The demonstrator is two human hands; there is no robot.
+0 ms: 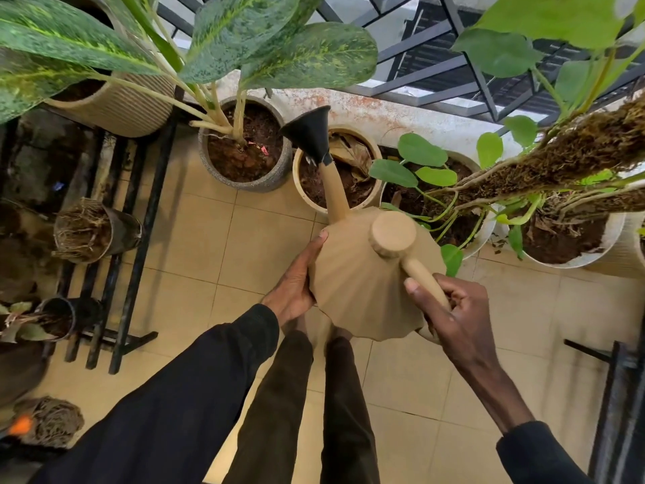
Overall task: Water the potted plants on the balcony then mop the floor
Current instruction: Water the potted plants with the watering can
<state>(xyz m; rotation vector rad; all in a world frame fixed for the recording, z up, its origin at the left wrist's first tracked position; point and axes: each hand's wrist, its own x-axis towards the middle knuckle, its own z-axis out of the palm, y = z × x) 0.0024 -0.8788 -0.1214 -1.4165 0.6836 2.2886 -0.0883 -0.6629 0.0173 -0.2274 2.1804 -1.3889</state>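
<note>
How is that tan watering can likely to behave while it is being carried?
Probably front-heavy: the long spout and black rose reach well beyond the watering can body. Likely weighty if filled, since the left hand braces its side while the right hand grips the handle. It looks like rigid, ribbed plastic, so hardly slippery.

Premises identified as a residential balcony: beige floor tiles (195, 246) run to a stained low concrete kerb (401, 113) topped by a dark metal railing (480, 85), with soil-filled potted plants (251, 185) lined along it and a black metal plant stand (150, 218) at one side.
</note>
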